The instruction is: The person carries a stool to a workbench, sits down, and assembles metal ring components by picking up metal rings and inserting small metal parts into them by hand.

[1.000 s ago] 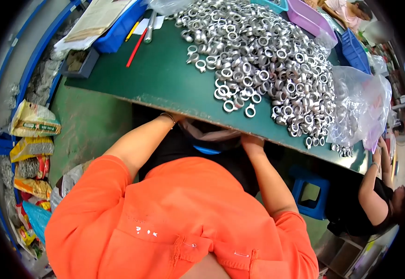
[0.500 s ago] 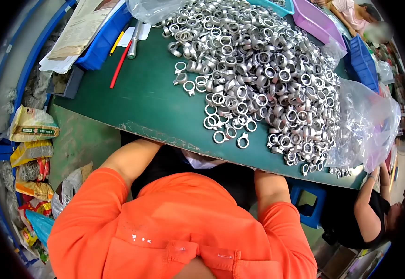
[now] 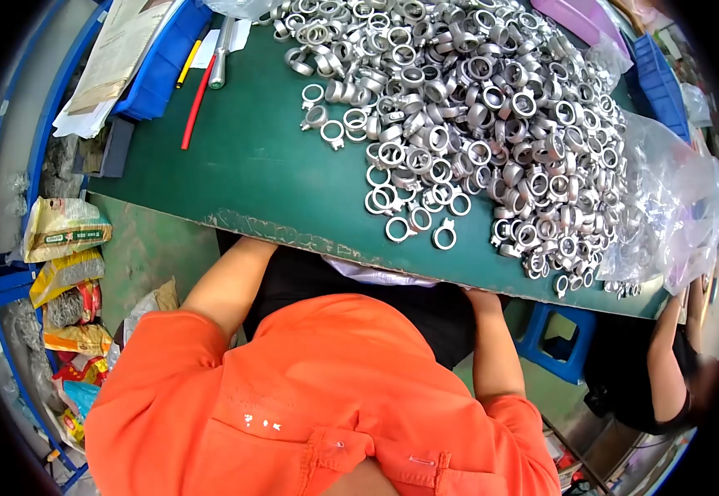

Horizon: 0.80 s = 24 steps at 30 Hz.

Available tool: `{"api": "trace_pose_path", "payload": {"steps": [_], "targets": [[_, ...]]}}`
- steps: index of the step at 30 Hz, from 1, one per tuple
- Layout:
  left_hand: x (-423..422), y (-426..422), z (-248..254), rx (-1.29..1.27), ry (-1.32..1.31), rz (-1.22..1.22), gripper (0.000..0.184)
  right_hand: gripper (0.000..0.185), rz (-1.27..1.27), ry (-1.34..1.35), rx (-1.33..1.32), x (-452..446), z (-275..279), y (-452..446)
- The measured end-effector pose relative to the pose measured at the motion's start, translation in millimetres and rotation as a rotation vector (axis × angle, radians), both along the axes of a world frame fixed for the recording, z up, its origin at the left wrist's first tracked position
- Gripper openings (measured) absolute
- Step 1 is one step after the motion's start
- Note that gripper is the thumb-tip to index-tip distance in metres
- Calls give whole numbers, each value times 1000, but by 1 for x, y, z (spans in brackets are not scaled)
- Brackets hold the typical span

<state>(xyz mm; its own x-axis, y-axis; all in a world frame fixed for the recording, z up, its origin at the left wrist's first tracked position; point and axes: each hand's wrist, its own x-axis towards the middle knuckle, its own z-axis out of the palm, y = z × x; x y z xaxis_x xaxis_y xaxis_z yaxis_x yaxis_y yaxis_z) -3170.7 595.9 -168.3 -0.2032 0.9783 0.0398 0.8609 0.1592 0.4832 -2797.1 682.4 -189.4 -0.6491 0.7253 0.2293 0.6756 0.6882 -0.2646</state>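
Silvery metal rings (image 3: 492, 124) fill the upper right; pale plastic (image 3: 380, 274) peeks from under the green table (image 3: 219, 169), centre. Left hand hidden there, right hand (image 3: 481, 299) barely showing: finger state untellable. Best keep the 2 wrists off its edge.

Bright, even light from above puts glints on the metal rings (image 3: 524, 104) and a pale sheen on the plastic bag (image 3: 665, 211), leaving deep shadow beneath the green table (image 3: 227, 174), while wide-angle distortion bends the blue shelving (image 3: 2, 289), black fills all 4 corners and the far right blurs.
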Motion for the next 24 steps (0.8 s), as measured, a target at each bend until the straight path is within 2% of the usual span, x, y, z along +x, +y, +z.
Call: {"api": "trace_pose_path", "payload": {"steps": [3, 6, 7, 8, 9, 10, 12, 14, 16, 18, 22, 24], "targets": [[-3, 0, 3, -27, -35, -1, 33, 38, 37, -16, -13, -3, 3, -4], [7, -20, 39, -185, -151, -39, 34, 38, 29, -121, -80, -14, 43, -26], [14, -34, 62, -278, -139, -127, 34, 39, 20, -204, -142, -24, 71, -37], [21, -50, 88, -324, 5, -304, 37, 37, -64, -343, -489, -41, 114, -48], [20, -58, 101, -287, -64, -447, 40, 32, 86, -154, -493, -45, 135, -55], [17, -62, 116, -387, -258, -567, 38, 24, 225, 74, -475, -47, 144, -62], [19, -60, 153, -488, -438, -704, 32, 15, 337, 180, -604, -55, 173, -66], [31, -49, 173, -106, -503, -659, 18, 11, 323, 477, -309, -72, 183, -56], [50, -31, 174, 215, -416, -478, 7, 13, 157, 504, -116, -87, 184, -44], [69, -12, 177, 241, -456, -324, 10, 14, 23, 432, -55, -102, 182, -33], [91, 7, 151, 364, -423, -319, 14, 14, 24, 337, -8, -103, 171, -23], [94, 5, 152, 344, -454, -291, 14, 14, 3, 534, -242, -99, 171, -28]]}}
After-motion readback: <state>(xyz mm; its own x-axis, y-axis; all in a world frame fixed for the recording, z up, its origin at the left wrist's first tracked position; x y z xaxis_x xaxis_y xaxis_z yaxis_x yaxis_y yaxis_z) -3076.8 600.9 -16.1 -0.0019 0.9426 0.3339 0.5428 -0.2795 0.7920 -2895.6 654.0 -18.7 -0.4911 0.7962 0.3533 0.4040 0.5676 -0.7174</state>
